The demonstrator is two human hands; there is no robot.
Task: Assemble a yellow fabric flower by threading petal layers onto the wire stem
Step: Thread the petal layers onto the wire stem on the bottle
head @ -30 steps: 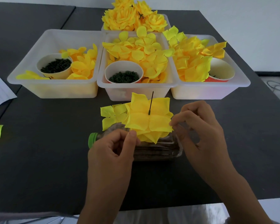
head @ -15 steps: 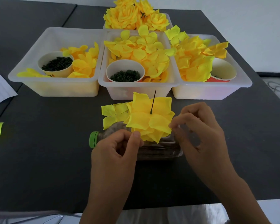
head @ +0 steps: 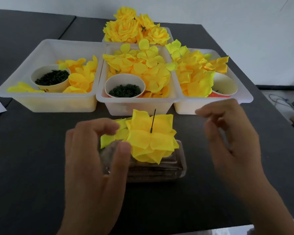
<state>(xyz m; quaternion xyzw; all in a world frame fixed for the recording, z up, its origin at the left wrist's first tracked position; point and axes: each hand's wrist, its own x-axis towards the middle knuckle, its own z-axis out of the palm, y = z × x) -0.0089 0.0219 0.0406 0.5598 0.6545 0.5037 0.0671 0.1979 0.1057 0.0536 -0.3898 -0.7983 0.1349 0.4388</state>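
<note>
The half-built yellow flower (head: 151, 143) sat on top of a clear plastic bottle (head: 159, 168) lying on its side near the front edge of the dark worktop (head: 32, 167), roughly in the middle. The thin dark wire stem (head: 152, 121) poked straight up through the centre of the petal layers, and a paler yellow-green petal piece (head: 115, 134) stuck out from the flower's left side. Left hand (head: 93, 153) was just beside the flower on the left, grip released, fingers loosely curved with the thumb close to the petals, though it was too blurry to say if it was actually touching them. Right hand (head: 231, 138) hung a bit apart on the right, also released, fingers relaxed and holding nothing. Behind the flower, three white plastic bins stood in a row: the left bin (head: 46, 102) had yellow petals plus a paper cup (head: 50, 78) of small dark green bits, the middle bin (head: 136, 106) had a heap of petals and a second cup (head: 125, 85) of green bits, and the right bin (head: 210, 104) had bigger petals and a red-and-white cup (head: 224, 85). Toward the far edge was a fourth bin piled with finished yellow flowers (head: 136, 29).
</note>
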